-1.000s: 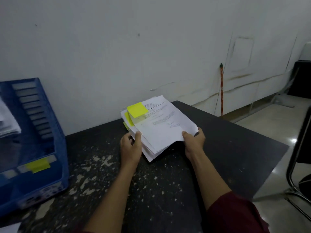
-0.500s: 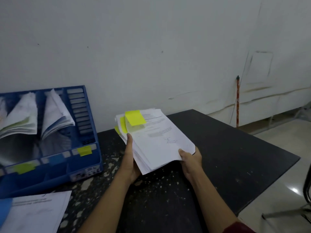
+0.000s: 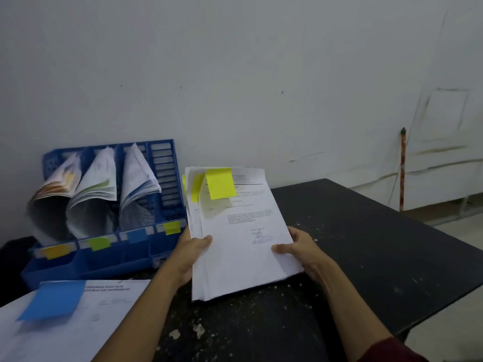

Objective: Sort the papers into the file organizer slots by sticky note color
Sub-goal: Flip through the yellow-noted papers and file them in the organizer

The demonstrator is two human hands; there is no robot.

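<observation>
A black table (image 3: pixel 366 244) stands against a white wall (image 3: pixel 235 74), its top speckled with pale chipped flecks (image 3: pixel 198 330), densest toward the near edge. Beyond its far right corner, 1 thin red stick (image 3: pixel 402 168) stands upright against the wall, beside a faint rectangular outline (image 3: pixel 444 113). Pale floor (image 3: pixel 460 231) shows below.

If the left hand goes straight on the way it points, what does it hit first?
Apart from the paper stack it grips, the left hand points up and right, passing just right of the file organizer; the white wall looks first. Depth unclear: it might clip the organizer.
</observation>
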